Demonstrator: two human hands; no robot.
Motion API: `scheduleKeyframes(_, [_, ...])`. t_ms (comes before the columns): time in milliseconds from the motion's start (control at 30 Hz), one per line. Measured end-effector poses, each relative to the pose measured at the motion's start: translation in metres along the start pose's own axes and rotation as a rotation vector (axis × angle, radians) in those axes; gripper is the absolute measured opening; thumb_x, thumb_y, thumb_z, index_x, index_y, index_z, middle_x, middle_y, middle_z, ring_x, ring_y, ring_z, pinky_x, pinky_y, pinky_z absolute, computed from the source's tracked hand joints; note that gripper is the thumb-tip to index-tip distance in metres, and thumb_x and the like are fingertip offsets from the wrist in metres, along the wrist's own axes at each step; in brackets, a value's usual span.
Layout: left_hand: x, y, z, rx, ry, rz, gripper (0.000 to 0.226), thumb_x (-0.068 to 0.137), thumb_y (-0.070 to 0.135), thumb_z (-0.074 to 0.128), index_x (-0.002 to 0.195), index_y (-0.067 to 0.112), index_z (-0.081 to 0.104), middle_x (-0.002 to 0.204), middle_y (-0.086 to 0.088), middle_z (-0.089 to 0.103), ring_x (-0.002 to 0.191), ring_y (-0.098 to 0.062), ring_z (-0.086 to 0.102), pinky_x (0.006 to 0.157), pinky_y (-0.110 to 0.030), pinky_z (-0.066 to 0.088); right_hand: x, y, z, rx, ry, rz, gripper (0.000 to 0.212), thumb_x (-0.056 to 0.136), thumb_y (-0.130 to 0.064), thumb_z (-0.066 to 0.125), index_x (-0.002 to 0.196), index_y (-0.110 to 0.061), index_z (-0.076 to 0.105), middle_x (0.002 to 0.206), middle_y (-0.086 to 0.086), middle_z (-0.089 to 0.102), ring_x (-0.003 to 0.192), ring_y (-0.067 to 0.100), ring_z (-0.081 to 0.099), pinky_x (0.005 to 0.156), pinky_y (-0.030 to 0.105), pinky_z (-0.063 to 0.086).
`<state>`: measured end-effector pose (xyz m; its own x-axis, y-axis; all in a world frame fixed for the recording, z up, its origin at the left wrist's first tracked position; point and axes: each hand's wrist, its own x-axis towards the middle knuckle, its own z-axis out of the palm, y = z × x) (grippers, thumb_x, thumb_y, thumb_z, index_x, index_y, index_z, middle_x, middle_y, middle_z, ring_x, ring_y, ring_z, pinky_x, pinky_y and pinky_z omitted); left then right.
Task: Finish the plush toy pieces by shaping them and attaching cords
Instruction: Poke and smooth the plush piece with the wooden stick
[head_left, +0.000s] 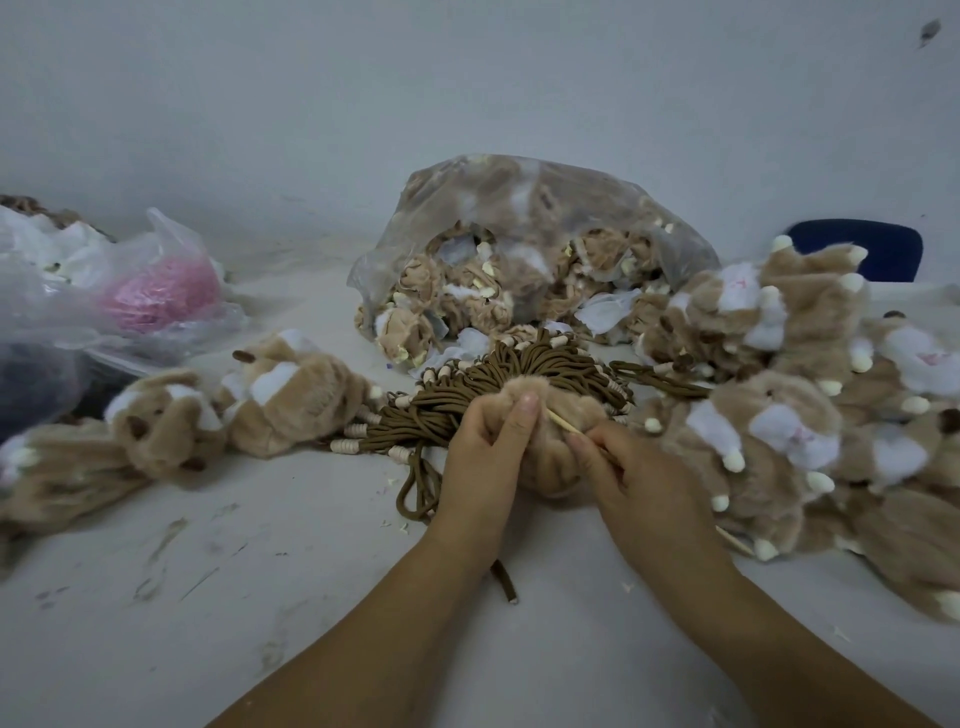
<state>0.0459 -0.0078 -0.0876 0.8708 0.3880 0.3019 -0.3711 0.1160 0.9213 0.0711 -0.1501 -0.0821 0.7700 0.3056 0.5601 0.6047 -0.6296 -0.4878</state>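
Observation:
A tan plush piece (558, 441) sits at the middle of the white table (260, 571), held between both hands. My left hand (485, 452) grips its left side, thumb pressed on the top. My right hand (644, 483) pinches a thin wooden stick (563, 422) whose tip pokes into the plush. Just behind lies a heap of brown cords (493, 400) with pale beads on them. One loose brown cord (415, 488) loops on the table left of my left hand.
A clear bag (519, 244) of unturned plush pieces stands behind the cords. Plush toys are piled at the right (779, 415) and lie at the left (234, 405). Plastic bags (130, 291), one with pink stuff, sit far left. A blue chair back (862, 254) shows at right.

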Motion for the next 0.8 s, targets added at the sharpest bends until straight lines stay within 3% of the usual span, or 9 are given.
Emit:
scheduleKeyframes(167, [0.004, 0.004, -0.008, 0.095, 0.092, 0.089, 0.027, 0.086, 0.048, 0.063, 0.087, 0.021, 0.061, 0.073, 0.02, 0.066, 0.07, 0.007, 0.061, 0.062, -0.01, 0.049, 0.002, 0.008, -0.006, -0.217, -0.072, -0.042, 0.05, 0.089, -0.061, 0.025, 0.079, -0.026, 0.059, 0.068, -0.007, 0.057, 0.066, 0.011, 0.055, 0.061, 0.034, 0.043])
scheduleKeyframes(300, [-0.003, 0.003, -0.003, 0.159, 0.006, 0.069, 0.015, 0.09, 0.044, 0.064, 0.087, 0.029, 0.063, 0.08, 0.02, 0.069, 0.078, 0.006, 0.064, 0.065, -0.012, 0.049, 0.002, 0.006, -0.006, -0.142, -0.013, -0.167, 0.031, 0.093, -0.045, 0.048, 0.077, -0.024, 0.064, 0.068, -0.011, 0.058, 0.066, 0.006, 0.052, 0.06, 0.025, 0.036])
scheduleKeyframes(433, [-0.006, 0.009, 0.0, 0.109, -0.045, 0.084, 0.028, 0.084, 0.052, 0.057, 0.081, 0.025, 0.063, 0.074, 0.015, 0.064, 0.072, 0.002, 0.06, 0.062, -0.013, 0.048, 0.001, 0.006, -0.004, 0.003, -0.029, -0.099, 0.032, 0.096, -0.042, 0.045, 0.077, -0.022, 0.061, 0.066, -0.012, 0.055, 0.07, 0.008, 0.05, 0.061, 0.027, 0.038])
scheduleKeyframes(567, [-0.01, 0.005, 0.006, 0.036, -0.116, 0.014, 0.023, 0.095, 0.041, 0.053, 0.097, 0.03, 0.073, 0.1, 0.001, 0.075, 0.098, -0.011, 0.069, 0.085, -0.025, 0.056, 0.0, 0.001, -0.002, 0.092, 0.014, 0.018, 0.022, 0.094, -0.035, 0.048, 0.076, -0.023, 0.052, 0.061, -0.012, 0.052, 0.059, 0.01, 0.051, 0.057, 0.033, 0.04])
scheduleKeyframes(633, [-0.012, 0.002, 0.009, 0.146, -0.11, 0.042, 0.024, 0.101, 0.031, 0.052, 0.092, 0.034, 0.073, 0.096, -0.002, 0.074, 0.092, -0.01, 0.069, 0.081, -0.027, 0.056, -0.002, 0.0, -0.002, 0.112, 0.039, 0.049, 0.021, 0.093, -0.034, 0.046, 0.077, -0.022, 0.051, 0.061, -0.012, 0.052, 0.06, 0.013, 0.052, 0.057, 0.034, 0.041])
scheduleKeyframes(700, [-0.013, 0.001, 0.01, 0.261, -0.1, 0.108, 0.025, 0.098, 0.035, 0.051, 0.083, 0.026, 0.069, 0.083, -0.003, 0.07, 0.078, -0.014, 0.064, 0.072, -0.032, 0.053, -0.003, -0.002, -0.003, 0.142, 0.052, 0.069, 0.025, 0.092, -0.037, 0.042, 0.081, -0.019, 0.054, 0.065, -0.008, 0.057, 0.062, 0.015, 0.055, 0.058, 0.037, 0.045])
scheduleKeyframes(800, [-0.014, 0.001, 0.01, 0.399, -0.094, 0.225, 0.03, 0.094, 0.039, 0.049, 0.069, 0.024, 0.056, 0.062, 0.01, 0.055, 0.061, -0.002, 0.05, 0.058, -0.019, 0.041, -0.004, -0.003, -0.003, 0.129, 0.057, 0.095, 0.027, 0.09, -0.04, 0.04, 0.082, -0.019, 0.055, 0.064, -0.009, 0.056, 0.064, 0.018, 0.056, 0.06, 0.038, 0.046])
